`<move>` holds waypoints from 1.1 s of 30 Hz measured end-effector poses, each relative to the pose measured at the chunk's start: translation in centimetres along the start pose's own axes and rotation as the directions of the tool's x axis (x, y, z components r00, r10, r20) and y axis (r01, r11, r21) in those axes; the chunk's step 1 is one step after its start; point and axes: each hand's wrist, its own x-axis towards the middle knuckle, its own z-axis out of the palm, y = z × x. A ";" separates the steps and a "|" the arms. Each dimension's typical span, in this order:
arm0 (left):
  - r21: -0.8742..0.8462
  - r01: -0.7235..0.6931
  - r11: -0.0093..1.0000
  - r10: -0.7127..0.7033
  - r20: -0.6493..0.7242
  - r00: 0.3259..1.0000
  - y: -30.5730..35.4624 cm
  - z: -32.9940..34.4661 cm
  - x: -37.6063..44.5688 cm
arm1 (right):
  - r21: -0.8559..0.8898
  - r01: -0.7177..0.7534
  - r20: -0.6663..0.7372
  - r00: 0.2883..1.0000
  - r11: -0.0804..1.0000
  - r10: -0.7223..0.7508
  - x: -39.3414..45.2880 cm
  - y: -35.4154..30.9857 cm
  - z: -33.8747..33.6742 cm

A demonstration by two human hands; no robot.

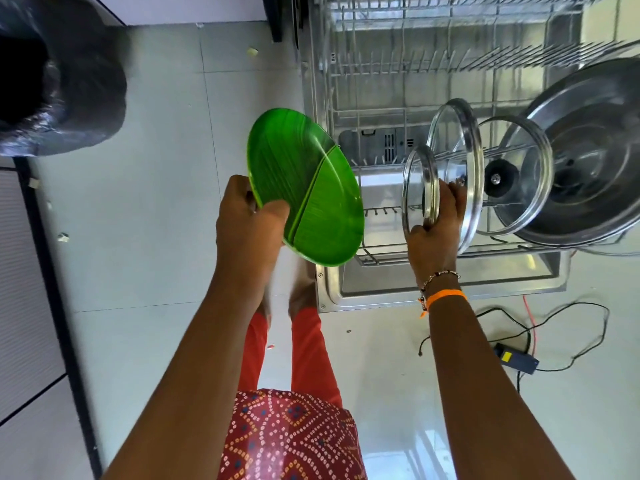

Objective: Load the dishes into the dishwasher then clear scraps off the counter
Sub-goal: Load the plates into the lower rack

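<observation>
Bright daylight, wide-angle edge warp, slight blur

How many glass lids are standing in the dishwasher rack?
3: small lid, gripped by the right hand; middle lid behind it; third lid against the steel pan. More may be hidden.

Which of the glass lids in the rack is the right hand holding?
The smallest glass lid, nearest the person; the right hand grips its rim.

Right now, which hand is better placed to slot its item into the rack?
Right. The right hand already grips the small glass lid over the rack, beside the other lids; the left hand holds the green plate off to the side.
</observation>
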 end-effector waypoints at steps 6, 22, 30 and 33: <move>0.006 -0.003 1.000 0.003 0.007 1.000 0.0 0.4 -0.1 | -0.007 0.058 -0.027 0.998 0.998 -0.058 -1.3 -0.6 1.0; -0.029 0.014 0.999 -0.015 -0.039 0.999 0.1 -0.5 0.6 | 0.002 0.144 0.061 0.988 0.990 -0.143 -1.2 -0.2 2.3; -0.066 0.018 0.998 -0.023 -0.074 0.997 -0.2 -1.0 1.0 | -0.135 0.130 -0.007 0.991 0.982 -0.132 -3.0 -0.1 4.7; -0.066 0.015 0.998 -0.021 -0.091 0.996 -0.3 -1.4 1.3 | -0.181 0.079 -0.012 0.997 0.980 -0.082 -3.2 -0.3 5.3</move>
